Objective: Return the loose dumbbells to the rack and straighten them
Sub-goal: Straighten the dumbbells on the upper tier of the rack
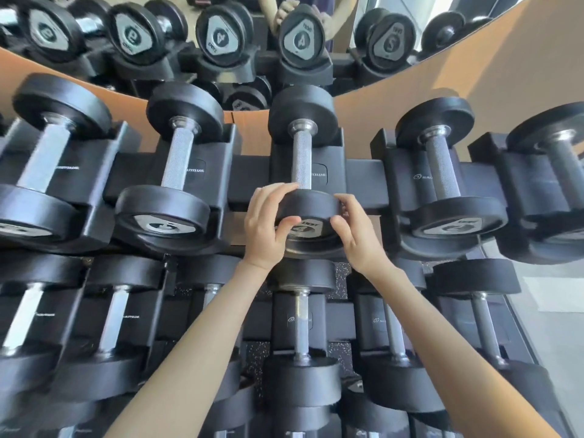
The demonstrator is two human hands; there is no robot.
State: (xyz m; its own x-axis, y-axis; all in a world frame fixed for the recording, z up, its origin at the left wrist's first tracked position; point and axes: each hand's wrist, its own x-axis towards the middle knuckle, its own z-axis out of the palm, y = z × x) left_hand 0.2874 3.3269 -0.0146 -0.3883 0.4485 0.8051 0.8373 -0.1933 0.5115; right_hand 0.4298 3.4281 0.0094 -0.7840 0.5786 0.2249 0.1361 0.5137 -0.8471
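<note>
A black dumbbell (301, 153) with a knurled steel handle lies in the middle cradle of the rack's top tier (363, 175). Its near head carries a grey plate marked 4. My left hand (268, 229) grips the left side of that near head, fingers over the rim and thumb on the face. On the right side of the same head, my right hand (355, 232) grips it the same way. Both forearms reach in from below.
Neighbouring dumbbells fill the cradles left (177, 165) and right (442, 172) of it. A lower tier (301, 327) holds several more dumbbells under my arms. A mirror (221, 36) behind the rack reflects the row. Grey floor shows at the right (550, 311).
</note>
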